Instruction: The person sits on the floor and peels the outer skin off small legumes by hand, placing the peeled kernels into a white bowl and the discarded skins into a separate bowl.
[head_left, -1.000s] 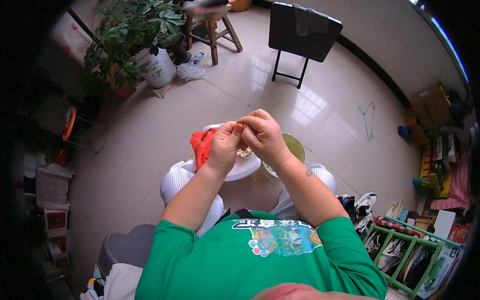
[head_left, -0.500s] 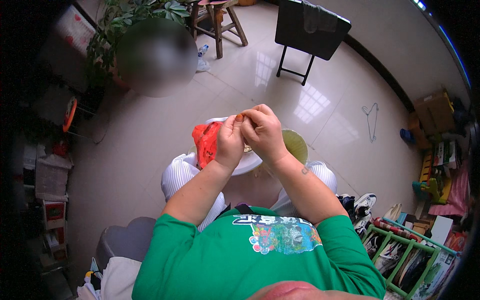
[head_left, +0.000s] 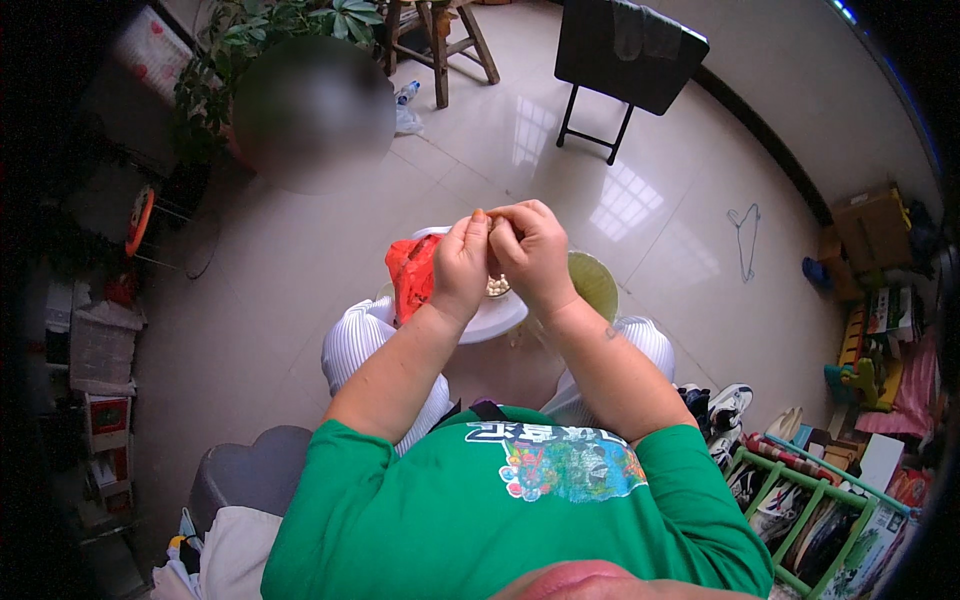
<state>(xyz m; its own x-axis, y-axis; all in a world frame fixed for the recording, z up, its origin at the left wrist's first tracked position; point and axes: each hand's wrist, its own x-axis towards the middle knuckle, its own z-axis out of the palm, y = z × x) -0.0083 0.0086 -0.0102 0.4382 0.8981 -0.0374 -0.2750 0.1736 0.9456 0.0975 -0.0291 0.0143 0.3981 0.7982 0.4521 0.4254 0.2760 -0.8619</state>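
Note:
My left hand [head_left: 462, 265] and my right hand [head_left: 535, 250] meet above a small white stool [head_left: 495, 325], fingertips pinched together. Something small and brownish seems to sit between the fingers, too covered to name. Both hands are closed. Below them, partly hidden by my right hand, pale round kernels [head_left: 498, 287] lie in a heap on the stool; what contains them is mostly out of sight. A crumpled red plastic bag [head_left: 410, 272] rests beside my left hand. To the right of my right wrist stands a round yellow-green tub [head_left: 595, 290], partly covered by the forearm.
A folding black table [head_left: 630, 55] with a grey cloth stands at the far right, and a wooden stool [head_left: 440, 50] at the far middle. Leafy plants [head_left: 270, 35] are at the far left. A wire hanger [head_left: 744, 243] lies on the floor. A green shoe rack [head_left: 800, 510] is near right.
My hands have shifted slightly, the right one tilting so that more kernels show beneath. The fingertips remain pinched together. The whole view has moved a little.

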